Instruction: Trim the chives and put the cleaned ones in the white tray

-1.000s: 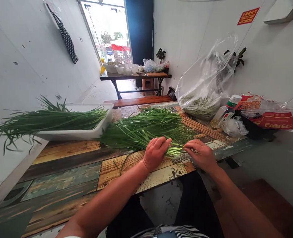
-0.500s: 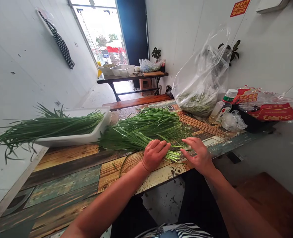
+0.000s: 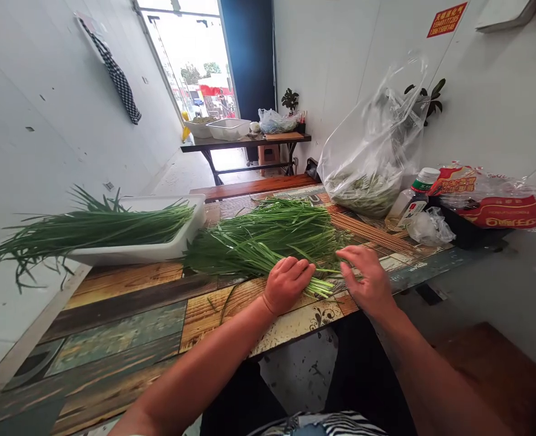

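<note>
My left hand (image 3: 289,283) is closed around a bunch of garlic chives (image 3: 318,287), whose pale stem ends stick out to the right of my fist. Just right of those ends is my right hand (image 3: 366,280), its thumb and fingers apart; one stalk reaches out towards it. I see nothing held in the right hand. Beyond both hands, a large heap of loose chives (image 3: 268,233) lies on the wood-patterned table (image 3: 131,327). More long chives (image 3: 122,229) rest in a white tub (image 3: 198,227) at the left, their leaf tips hanging over its side.
Thin brown sticks (image 3: 372,233) lie right of the heap. Behind them stands a clear plastic bag (image 3: 367,175) with greens inside. A bottle (image 3: 413,197), a crumpled clear bag (image 3: 431,226) and red-printed packaging (image 3: 499,206) crowd the right end. A bench (image 3: 254,189) runs along the far side.
My right hand has drawn slightly right, away from the stem ends. The left hand keeps its grip on the bunch. The whole view has shifted a little.
</note>
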A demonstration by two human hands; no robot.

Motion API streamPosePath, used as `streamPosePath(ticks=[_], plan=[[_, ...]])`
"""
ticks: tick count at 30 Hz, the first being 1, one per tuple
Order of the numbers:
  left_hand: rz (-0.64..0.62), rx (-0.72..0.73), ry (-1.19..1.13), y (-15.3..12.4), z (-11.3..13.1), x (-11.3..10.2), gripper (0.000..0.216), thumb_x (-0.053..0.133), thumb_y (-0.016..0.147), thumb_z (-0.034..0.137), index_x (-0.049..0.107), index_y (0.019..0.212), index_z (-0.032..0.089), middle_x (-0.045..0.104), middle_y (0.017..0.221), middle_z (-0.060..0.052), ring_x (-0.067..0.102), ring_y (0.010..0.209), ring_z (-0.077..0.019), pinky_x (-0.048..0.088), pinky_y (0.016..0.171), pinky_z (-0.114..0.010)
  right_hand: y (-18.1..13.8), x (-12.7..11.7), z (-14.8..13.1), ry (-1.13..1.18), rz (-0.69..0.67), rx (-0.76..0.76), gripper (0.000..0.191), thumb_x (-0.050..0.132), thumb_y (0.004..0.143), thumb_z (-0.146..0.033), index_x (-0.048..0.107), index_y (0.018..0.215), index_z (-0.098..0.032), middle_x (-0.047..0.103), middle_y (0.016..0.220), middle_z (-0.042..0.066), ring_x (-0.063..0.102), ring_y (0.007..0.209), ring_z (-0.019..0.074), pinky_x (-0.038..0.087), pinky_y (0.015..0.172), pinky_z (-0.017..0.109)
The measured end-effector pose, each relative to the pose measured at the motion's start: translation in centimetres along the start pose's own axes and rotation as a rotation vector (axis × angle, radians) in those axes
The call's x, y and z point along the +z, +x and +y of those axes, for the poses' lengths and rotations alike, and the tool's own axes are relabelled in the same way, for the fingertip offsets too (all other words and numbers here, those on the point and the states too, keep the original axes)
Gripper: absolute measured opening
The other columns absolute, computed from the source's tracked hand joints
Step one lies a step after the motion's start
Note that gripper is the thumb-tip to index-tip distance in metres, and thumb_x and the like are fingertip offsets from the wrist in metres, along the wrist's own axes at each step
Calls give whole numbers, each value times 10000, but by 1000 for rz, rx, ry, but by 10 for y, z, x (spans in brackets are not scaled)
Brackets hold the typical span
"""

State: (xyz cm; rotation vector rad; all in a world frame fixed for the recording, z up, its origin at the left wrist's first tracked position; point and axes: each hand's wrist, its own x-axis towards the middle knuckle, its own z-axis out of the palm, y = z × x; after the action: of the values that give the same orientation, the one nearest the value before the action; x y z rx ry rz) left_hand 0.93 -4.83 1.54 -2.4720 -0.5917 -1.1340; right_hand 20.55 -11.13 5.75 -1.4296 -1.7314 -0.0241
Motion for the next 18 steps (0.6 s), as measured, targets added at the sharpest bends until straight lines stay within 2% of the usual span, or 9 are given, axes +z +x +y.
streamPosePath(ticks=[3,5,8,12,18], plan=[[-19,13,5,0,1,0,205,417,950,211,601,1034,177,660,902,-51,544,779,-152,457,725,-291,9,9,-4,47,-199,7,191,576,817,-360,715,754,-244,663,919,64,574,911,231,458,842,401],[-40,9,-3,-1,1,0,223,395,958,221,603,1029,178,655,894,-55,547,773,-150,456,722,-290,15,17,2,88,-298,44,178,587,803,-331,710,724,-229,669,900,58,578,870,213,457,813,381],[-83,-16,-27,-4,1,3,249,372,965,230,586,1080,178,648,928,-64,556,791,-152,456,742,-298,21,24,12,136,-363,64,172,577,796,-305,700,714,-217,660,881,48,575,844,191,444,813,362],[-135,-48,23,-4,4,7,292,371,961,231,528,1199,166,633,938,-69,558,799,-167,456,737,-304,16,25,13,112,-324,24,138,592,776,-281,690,706,-213,624,930,57,558,890,203,432,843,380],[-115,-94,8,0,10,7,239,359,954,228,577,1029,162,587,827,-56,537,760,-170,460,720,-295,2,26,2,109,-172,44,129,588,790,-250,689,719,-211,547,1150,89,510,1051,251,416,924,440]])
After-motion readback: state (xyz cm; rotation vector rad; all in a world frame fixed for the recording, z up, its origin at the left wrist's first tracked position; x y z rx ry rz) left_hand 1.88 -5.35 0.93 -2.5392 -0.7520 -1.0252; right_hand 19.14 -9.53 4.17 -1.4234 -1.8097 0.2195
